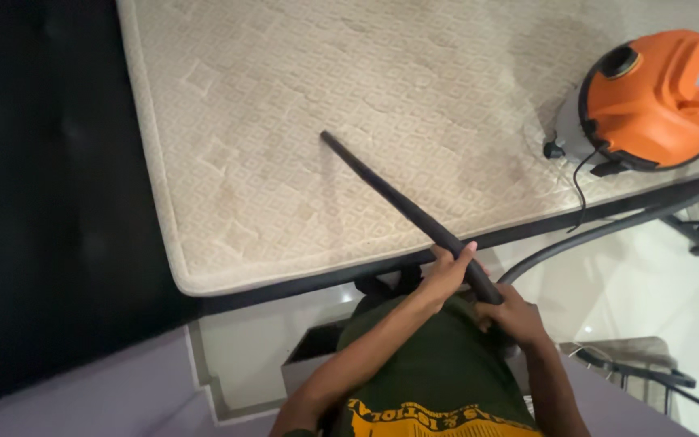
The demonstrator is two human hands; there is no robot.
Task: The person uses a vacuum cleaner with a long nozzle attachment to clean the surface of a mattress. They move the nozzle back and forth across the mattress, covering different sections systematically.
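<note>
A long black vacuum wand [390,194] slants across a cream quilted mattress [285,105], its tip resting near the mattress middle. My left hand [446,271] grips the wand partway up, just past the mattress edge. My right hand [511,316] holds the wand's lower end, where the grey hose [608,226] joins. An orange and grey vacuum cleaner [657,97] sits on the mattress at the right.
A black surface [42,202] fills the left side. The mattress lies on a dark frame over a glossy white tiled floor [633,283]. A thin black cord [580,186] hangs from the vacuum. A dark metal stand [649,376] is at the lower right.
</note>
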